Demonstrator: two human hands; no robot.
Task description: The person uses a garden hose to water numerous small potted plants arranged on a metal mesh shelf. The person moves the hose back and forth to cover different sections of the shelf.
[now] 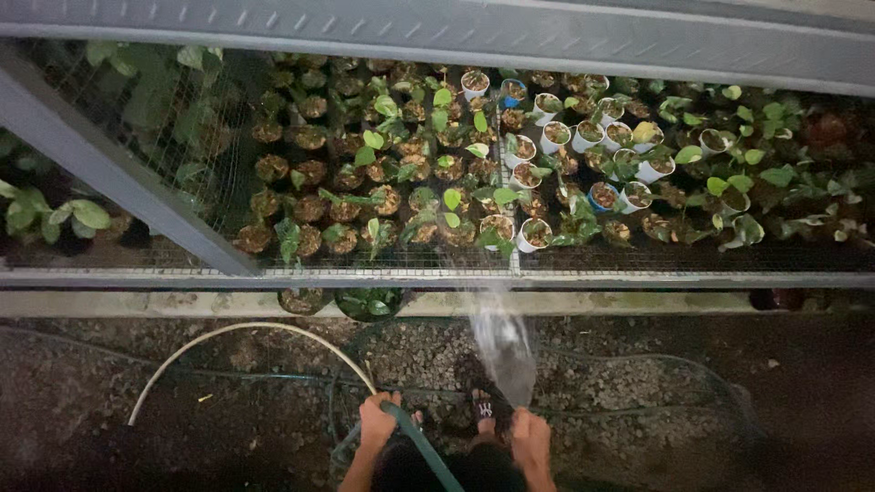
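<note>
Gravel ground [182,428] fills the lower half of the frame, dark and damp, with a wire-mesh bench [638,260] running across the middle and a grey metal beam [456,36] along the top. On the bench stand many small potted plants [401,173]: dark pots to the centre and left, white pots [583,137] to the upper right. A pale hose loop [246,342] curves over the gravel at lower left. At bottom centre a green hose [424,446] runs up to the left hand [378,421], whose grip is closed around it. The right hand [530,435] sits just beside, at the hose end; whether its fingers are closed I cannot tell. A water spray [501,337] rises from there toward the front edge of the bench. One sandalled foot [483,405] shows between the hands.
</note>
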